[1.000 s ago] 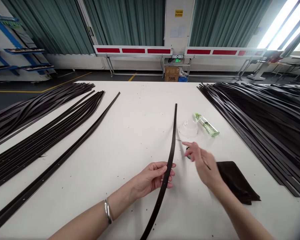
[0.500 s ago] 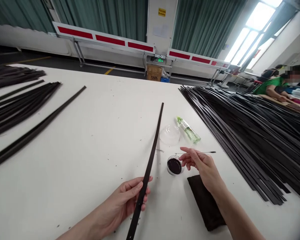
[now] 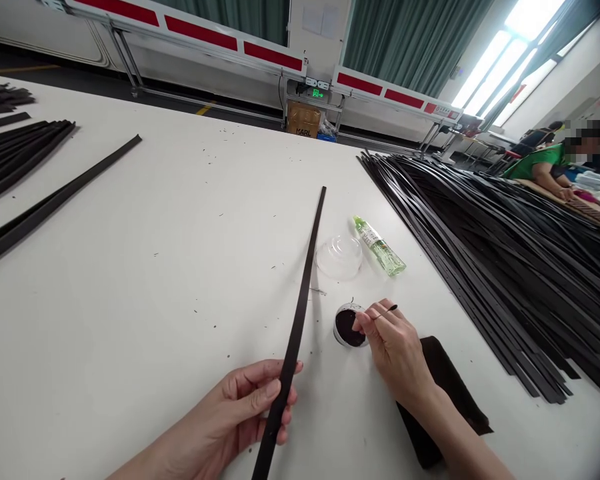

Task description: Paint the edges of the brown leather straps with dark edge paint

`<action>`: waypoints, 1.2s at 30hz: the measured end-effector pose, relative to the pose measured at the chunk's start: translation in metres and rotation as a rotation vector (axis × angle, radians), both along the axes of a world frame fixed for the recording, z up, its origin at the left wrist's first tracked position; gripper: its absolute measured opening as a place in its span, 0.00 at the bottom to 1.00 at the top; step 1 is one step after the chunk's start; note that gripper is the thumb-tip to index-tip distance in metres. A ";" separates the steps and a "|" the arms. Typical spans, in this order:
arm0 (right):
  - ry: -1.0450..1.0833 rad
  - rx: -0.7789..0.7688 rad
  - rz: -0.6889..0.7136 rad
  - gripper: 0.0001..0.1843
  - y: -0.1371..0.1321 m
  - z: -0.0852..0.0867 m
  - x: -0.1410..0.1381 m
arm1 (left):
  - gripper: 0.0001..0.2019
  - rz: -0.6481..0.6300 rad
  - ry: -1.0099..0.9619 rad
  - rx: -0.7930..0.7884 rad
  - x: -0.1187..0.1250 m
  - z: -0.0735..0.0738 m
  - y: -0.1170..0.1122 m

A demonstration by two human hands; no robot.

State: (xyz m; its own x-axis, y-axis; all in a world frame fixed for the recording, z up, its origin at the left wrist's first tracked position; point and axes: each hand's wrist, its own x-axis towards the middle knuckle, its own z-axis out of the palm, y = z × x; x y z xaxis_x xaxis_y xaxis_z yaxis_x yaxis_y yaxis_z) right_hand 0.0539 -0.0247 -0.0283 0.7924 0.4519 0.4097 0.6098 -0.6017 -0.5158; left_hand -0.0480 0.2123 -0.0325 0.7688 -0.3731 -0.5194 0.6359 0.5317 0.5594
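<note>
A long dark strip is gripped between the thumb and fingers of my left hand, its far end slanting up and away over the white table. My right hand pinches a thin cotton swab whose dark tip points up to the right; its other end is hidden by my fingers. Those fingertips are at the right rim of a small round dish of dark liquid. Under my right forearm lies a folded dark cloth. Beyond the dish are a clear plastic lid and a green-tinted bottle.
A broad pile of long black strips covers the table's right side. More dark strips lie at the left, with one longer strip apart from them. At the far right, a person in green leans over another table.
My right hand has turned and closed in on the dish, swinging the swab to a steeper slant. The view has tilted down; my left hand keeps its hold on the strip.
</note>
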 end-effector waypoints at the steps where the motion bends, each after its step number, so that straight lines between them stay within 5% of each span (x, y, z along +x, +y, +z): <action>1: -0.003 -0.003 0.003 0.18 0.000 -0.001 0.000 | 0.11 -0.004 -0.002 0.002 0.000 0.001 0.000; 16: 0.020 0.031 -0.025 0.19 -0.001 0.002 -0.001 | 0.10 0.002 -0.015 0.005 0.000 -0.001 0.000; 24: 0.473 0.584 -0.265 0.24 -0.003 0.017 -0.008 | 0.09 0.016 -0.017 0.021 0.001 0.002 0.000; 30: 0.591 0.670 -0.185 0.23 0.010 0.024 -0.029 | 0.11 0.018 -0.076 0.010 0.001 0.001 -0.001; 36: 0.264 0.488 0.092 0.18 0.031 0.024 -0.060 | 0.15 -0.021 -0.104 -0.032 0.000 -0.001 -0.003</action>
State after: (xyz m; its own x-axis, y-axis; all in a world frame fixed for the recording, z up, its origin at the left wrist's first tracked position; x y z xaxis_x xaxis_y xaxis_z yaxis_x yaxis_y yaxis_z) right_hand -0.0060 0.0066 -0.0039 0.8624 0.3322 0.3820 0.4615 -0.2057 -0.8630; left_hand -0.0483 0.2092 -0.0337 0.8099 -0.4046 -0.4248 0.5864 0.5380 0.6056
